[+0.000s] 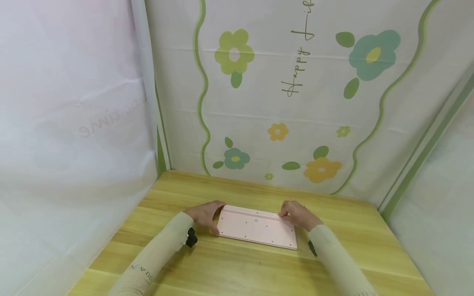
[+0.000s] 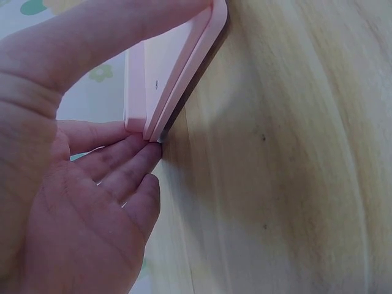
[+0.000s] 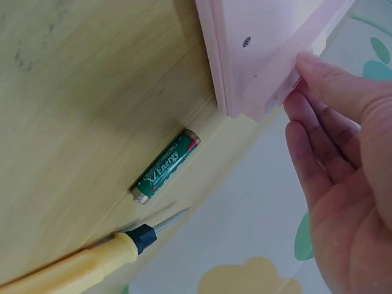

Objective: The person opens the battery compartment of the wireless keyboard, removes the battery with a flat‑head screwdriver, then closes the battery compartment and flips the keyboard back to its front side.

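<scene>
A pink keyboard (image 1: pixel 259 232) lies with its screw-dotted underside up on the wooden table. My left hand (image 1: pixel 203 214) grips its left end, the thumb at the near corner and the fingertips at the far corner. On the far edge, toward the right end, my right hand (image 1: pixel 300 216) pinches the raised ridge between thumb and fingers. Those fingers hide part of the ridge. In the right wrist view, a green battery (image 3: pixel 165 165) lies on the table near the keyboard's right end. Beside it is a screwdriver (image 3: pixel 79 263) with a yellow handle.
The wooden table (image 1: pixel 222 267) extends around the keyboard. White cloth printed with flowers (image 1: pixel 277 131) hangs behind the table's far edge, and more pale cloth (image 1: pixel 74 164) hangs along the left and right sides.
</scene>
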`<action>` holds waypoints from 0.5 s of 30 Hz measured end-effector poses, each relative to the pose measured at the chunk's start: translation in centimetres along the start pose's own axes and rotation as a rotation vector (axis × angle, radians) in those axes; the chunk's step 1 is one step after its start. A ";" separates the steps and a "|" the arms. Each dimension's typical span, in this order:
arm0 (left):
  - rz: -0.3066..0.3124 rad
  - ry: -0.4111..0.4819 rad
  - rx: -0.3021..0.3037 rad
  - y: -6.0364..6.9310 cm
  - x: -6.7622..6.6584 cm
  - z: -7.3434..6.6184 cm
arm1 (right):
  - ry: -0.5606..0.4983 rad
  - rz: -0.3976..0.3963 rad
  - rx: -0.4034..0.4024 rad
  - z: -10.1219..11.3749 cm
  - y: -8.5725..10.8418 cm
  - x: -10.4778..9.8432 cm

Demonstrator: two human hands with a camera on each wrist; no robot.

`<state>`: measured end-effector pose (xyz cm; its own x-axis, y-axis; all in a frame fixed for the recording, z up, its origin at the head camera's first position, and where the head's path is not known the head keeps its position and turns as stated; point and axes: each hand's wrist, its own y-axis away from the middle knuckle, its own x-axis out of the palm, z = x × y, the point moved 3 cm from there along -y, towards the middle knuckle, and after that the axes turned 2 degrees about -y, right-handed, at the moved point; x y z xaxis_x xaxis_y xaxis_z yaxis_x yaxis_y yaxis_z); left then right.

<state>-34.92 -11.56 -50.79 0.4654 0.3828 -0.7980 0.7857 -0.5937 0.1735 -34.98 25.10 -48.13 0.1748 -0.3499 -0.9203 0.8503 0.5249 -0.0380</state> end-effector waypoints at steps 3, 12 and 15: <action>0.001 0.000 0.004 0.1 -0.1 0.0 | 0.004 0.019 0.039 0.0 0.1 0.2; 0.005 -0.008 0.004 0.3 -0.3 -0.1 | 0.046 0.018 -0.139 0.1 0.5 0.0; 0.010 -0.006 0.005 0.4 -0.2 -0.3 | 0.066 0.003 -0.183 -0.1 1.0 -0.2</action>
<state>-34.58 -11.71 -50.38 0.4705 0.3725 -0.7999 0.7791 -0.6010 0.1784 -34.19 25.76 -47.97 0.1398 -0.2997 -0.9437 0.7441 0.6606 -0.0996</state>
